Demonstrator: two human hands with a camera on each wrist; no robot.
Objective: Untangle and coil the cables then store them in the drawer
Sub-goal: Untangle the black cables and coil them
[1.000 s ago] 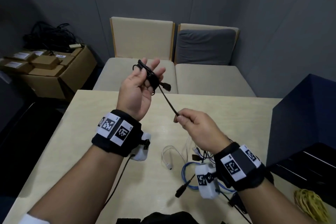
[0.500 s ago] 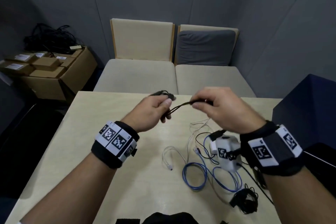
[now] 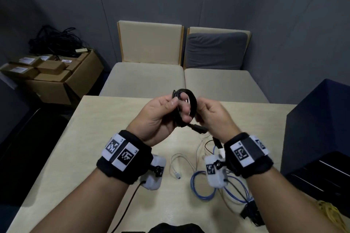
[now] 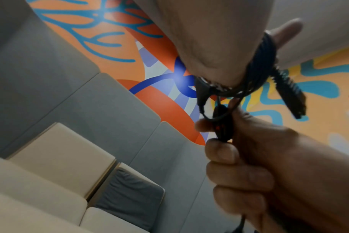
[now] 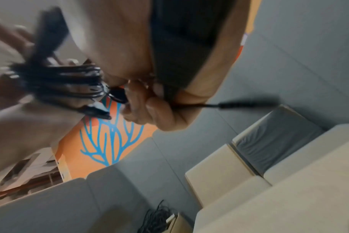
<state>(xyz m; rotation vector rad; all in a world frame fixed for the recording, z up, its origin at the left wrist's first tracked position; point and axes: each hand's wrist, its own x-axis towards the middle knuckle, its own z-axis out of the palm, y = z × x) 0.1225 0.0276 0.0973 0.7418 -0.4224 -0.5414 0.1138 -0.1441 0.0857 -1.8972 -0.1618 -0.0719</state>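
Observation:
Above the far half of the table, my left hand (image 3: 179, 107) grips a coiled black cable (image 3: 191, 98), thumb on the near side and fingers through the loop. My right hand (image 3: 203, 117) sits right against the coil and pinches the cable's short free tail, whose plug (image 3: 199, 129) hangs just below. In the left wrist view the coil (image 4: 263, 66) circles the left fingers, with the right fist (image 4: 247, 157) under it. The right wrist view is blurred, showing the coil (image 5: 60, 83) and a plug (image 5: 247, 104). A dark blue drawer cabinet (image 3: 318, 119) stands on the right.
On the beige table (image 3: 94, 147) lie a white cable (image 3: 175, 164), a blue cable (image 3: 203, 185), a small black bundle (image 3: 251, 212) and a yellow cable (image 3: 329, 212). Two cushioned chairs (image 3: 147, 77) stand behind it, and cardboard boxes (image 3: 56, 79) with black cables sit far left.
The left hand has come down from its raised position with the coil. The right hand moved up from the stretched tail to the coil, and only a short tail with the plug now hangs free.

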